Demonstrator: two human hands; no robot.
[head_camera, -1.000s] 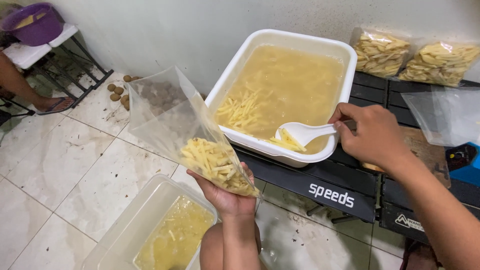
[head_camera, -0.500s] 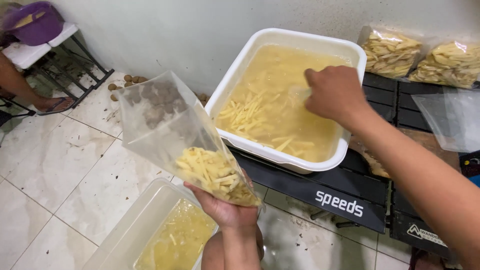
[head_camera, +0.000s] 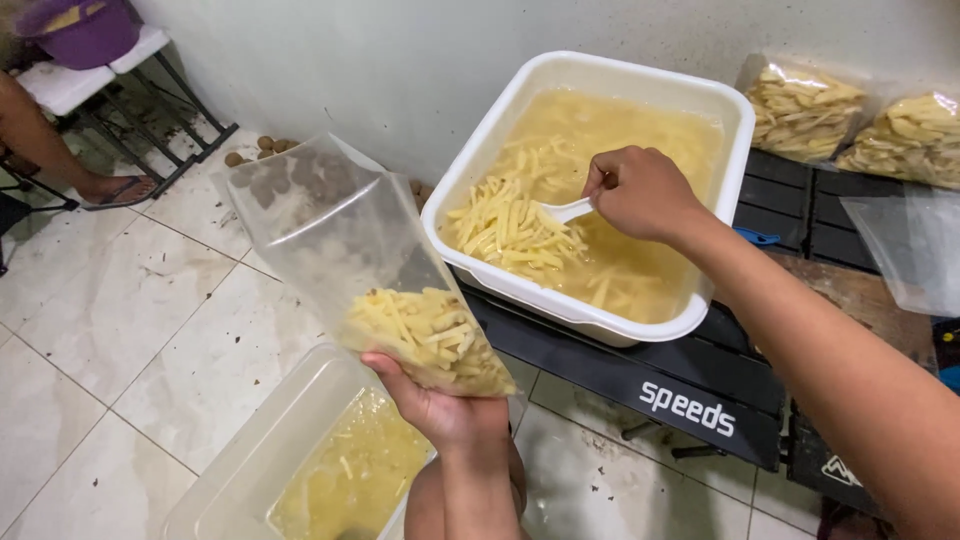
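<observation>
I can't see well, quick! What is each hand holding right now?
Left hand: closed, holding a clear plastic bag of pale yellow potato sticks from below.
Right hand: closed on a white plastic spoon, scooping sticks.

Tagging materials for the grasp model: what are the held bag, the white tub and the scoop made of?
Bag: thin clear plastic film, glossy; floor shows through, creases. White tub: looks like rigid moulded plastic, smooth, rolled rim. Scoop: white, probably plastic; mostly hidden by the right hand.
</observation>
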